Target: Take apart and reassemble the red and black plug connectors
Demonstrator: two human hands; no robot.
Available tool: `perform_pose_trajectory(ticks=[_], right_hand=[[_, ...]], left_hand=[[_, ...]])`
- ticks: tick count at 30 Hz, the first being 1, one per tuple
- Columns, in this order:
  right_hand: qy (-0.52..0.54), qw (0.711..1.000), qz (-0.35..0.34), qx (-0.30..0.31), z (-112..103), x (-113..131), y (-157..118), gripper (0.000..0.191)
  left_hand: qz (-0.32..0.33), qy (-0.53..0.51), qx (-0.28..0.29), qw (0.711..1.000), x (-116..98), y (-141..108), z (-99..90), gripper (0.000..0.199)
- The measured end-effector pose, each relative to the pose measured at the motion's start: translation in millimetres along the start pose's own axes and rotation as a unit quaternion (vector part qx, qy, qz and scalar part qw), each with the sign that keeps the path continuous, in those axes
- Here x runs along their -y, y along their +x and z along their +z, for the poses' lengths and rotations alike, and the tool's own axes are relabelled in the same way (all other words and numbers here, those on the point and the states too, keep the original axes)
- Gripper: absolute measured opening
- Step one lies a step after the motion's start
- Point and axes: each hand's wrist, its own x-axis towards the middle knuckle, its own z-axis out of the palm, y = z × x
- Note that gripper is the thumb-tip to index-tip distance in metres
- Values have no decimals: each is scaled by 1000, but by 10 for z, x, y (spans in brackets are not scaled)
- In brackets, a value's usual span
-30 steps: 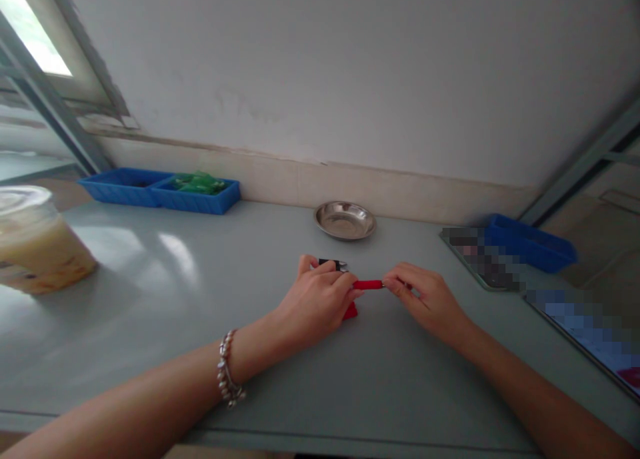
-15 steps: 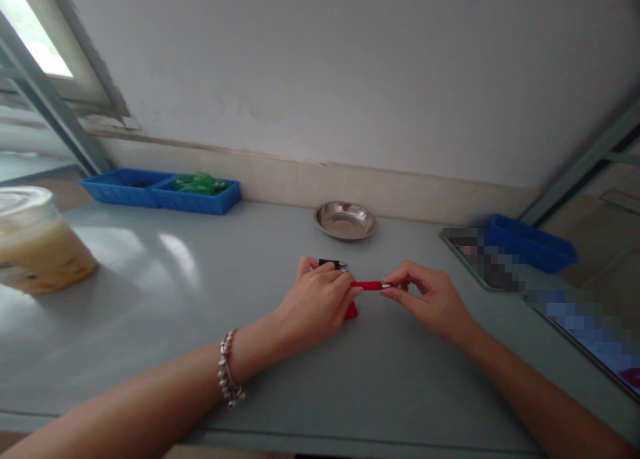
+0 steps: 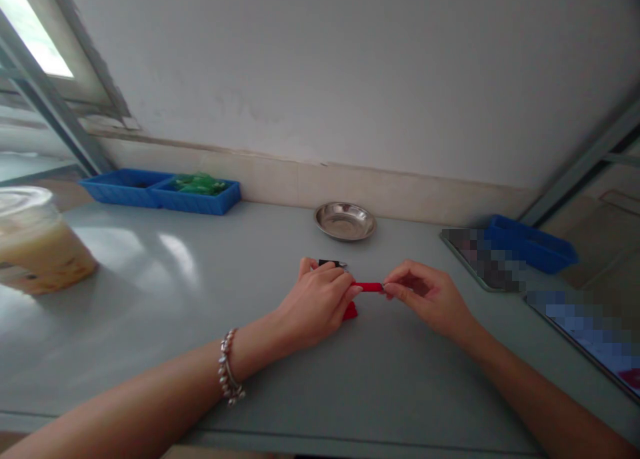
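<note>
Grey desk (image 3: 400,392) against a pale wall (image 3: 325,79); red pen (image 3: 370,287) held level between two hands, nearer the viewer than a steel dish (image 3: 345,228).
Left hand (image 3: 317,306), back upward, has its fingers closed round the barrel; right hand (image 3: 433,299) pinches narrowly at the tip, a hold that probably lets one side steady the other. Black pen (image 3: 330,264) shows past the left knuckles, gripped or lying loose, cannot tell; red piece (image 3: 350,310) peeks out below the same hand. Blue tray with green bits (image 3: 200,182) and drink cup (image 3: 45,252) stand well apart, perhaps leaving elbow room.
</note>
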Motion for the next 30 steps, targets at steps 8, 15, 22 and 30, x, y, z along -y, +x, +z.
perform_pose_trajectory(ticks=[8, 15, 22, 30], right_hand=[[-131, 990, -41, -26, -25, -60, 12, 5], [-282, 959, 21, -10, -71, -83, 50, 9], [-361, 930, 54, 49, -73, -195, 74, 11], [-370, 922, 71, 89, -65, -283, 78, 12]], left_hand=[[-52, 12, -19, 998, 4, 1, 11, 31], [-97, 50, -8, 994, 81, 10, 77, 28], [-89, 32, 25, 995, 125, 1, 130, 27], [-55, -7, 48, 997, 122, -12, 124, 35]])
